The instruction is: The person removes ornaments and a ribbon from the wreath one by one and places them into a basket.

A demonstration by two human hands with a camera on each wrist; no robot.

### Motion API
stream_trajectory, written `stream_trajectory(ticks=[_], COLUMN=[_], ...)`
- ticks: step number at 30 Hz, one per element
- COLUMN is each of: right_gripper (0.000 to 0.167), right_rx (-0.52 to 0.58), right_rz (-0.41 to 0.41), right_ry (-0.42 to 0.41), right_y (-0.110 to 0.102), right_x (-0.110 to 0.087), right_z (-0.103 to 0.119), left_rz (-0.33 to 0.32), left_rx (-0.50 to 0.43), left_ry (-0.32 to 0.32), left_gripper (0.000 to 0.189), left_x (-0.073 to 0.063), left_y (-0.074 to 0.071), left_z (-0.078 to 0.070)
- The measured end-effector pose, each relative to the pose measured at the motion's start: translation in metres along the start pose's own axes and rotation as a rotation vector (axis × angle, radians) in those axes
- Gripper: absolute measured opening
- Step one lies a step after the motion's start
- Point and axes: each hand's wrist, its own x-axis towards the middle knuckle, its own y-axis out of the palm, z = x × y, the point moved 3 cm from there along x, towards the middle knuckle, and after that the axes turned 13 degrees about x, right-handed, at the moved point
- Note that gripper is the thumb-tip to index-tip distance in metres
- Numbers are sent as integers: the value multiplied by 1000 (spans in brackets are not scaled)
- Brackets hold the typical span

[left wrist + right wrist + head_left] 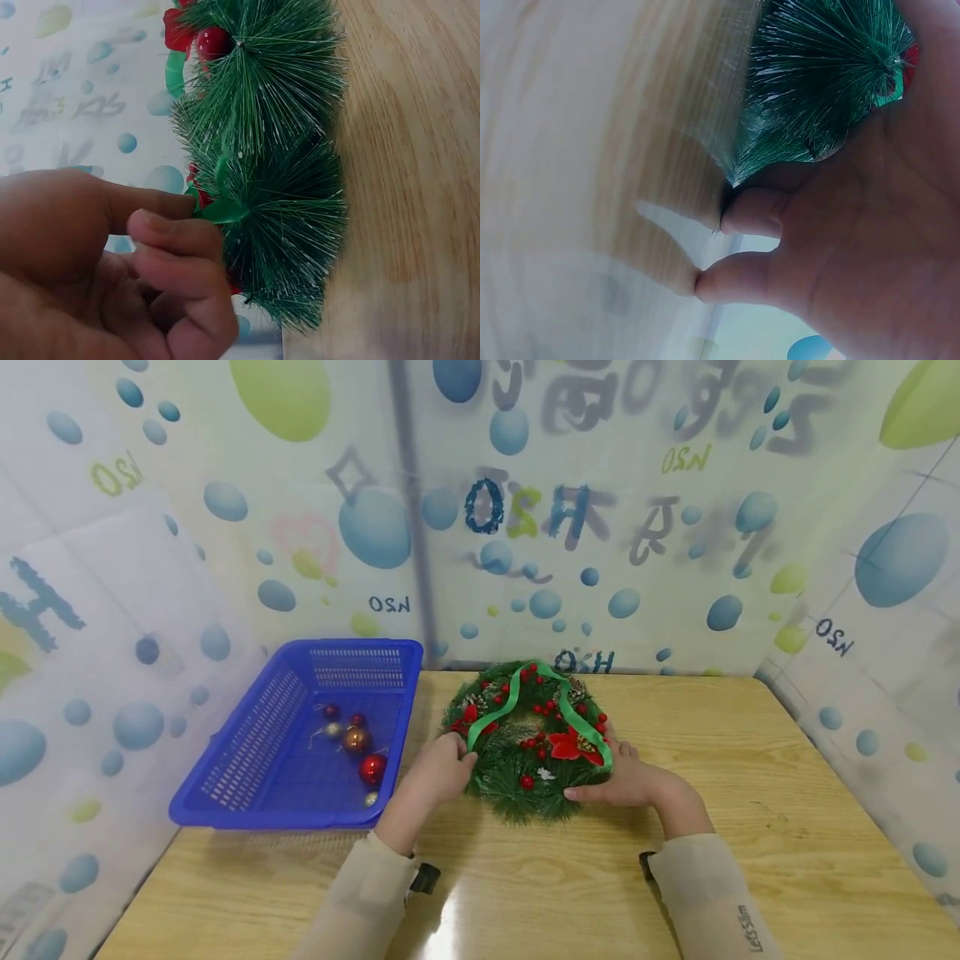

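A green Christmas wreath with red berries, red flowers and pine cones lies on the wooden table. Across its top runs a loose green ribbon. My left hand is at the wreath's left side and pinches the ribbon; in the left wrist view the ribbon shows at the fingertips, the other fingers curled. Around the wreath's right edge, my right hand holds it, thumb in front and fingers behind. The right wrist view shows two fingertips touching the table beside the green needles.
A blue plastic basket stands left of the wreath, close to the left forearm. Inside it lie several baubles, among them a red bauble and a copper bauble. A bubble-printed curtain hangs behind the table.
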Motion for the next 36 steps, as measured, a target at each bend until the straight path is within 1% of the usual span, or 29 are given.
stream_trajectory(ticks=[1, 4, 6, 9, 12, 16, 22, 28, 32, 36], right_gripper=[148, 147, 147, 147, 147, 148, 149, 149, 149, 148], right_rx=[-2, -4, -5, -6, -7, -7, -11, -9, -16, -20], right_rz=[0, -1, -1, 2, 4, 2, 1, 1, 3, 9], right_ry=[-1, -3, -2, -1, 0, -3, 1, 7, 4, -4], right_y=[0, -1, -1, -1, -1, -1, 1, 3, 2, 2], right_x=[0, -1, -2, -1, 1, 2, 3, 4, 3, 2], right_z=[0, 1, 1, 1, 0, -1, -3, -4, -3, -1], left_rz=[-21, -80, -104, -131, -169, -196, -219, -258, -265, -304], left_rx=[8, 39, 44, 22, -1, -38, -135, -166, -188, -201], left_ry=[4, 10, 6, -8, -6, 20, 69, 91, 94, 78], left_gripper=[20, 17, 16, 15, 14, 15, 16, 16, 16, 18], left_x=[0, 1, 1, -1, -2, -5, -19, -30, -36, -46], left_y=[-1, -2, -3, -6, -10, -17, -35, -52, -65, -82], left_z=[-1, -3, -4, -5, -6, -7, -13, -9, -6, -3])
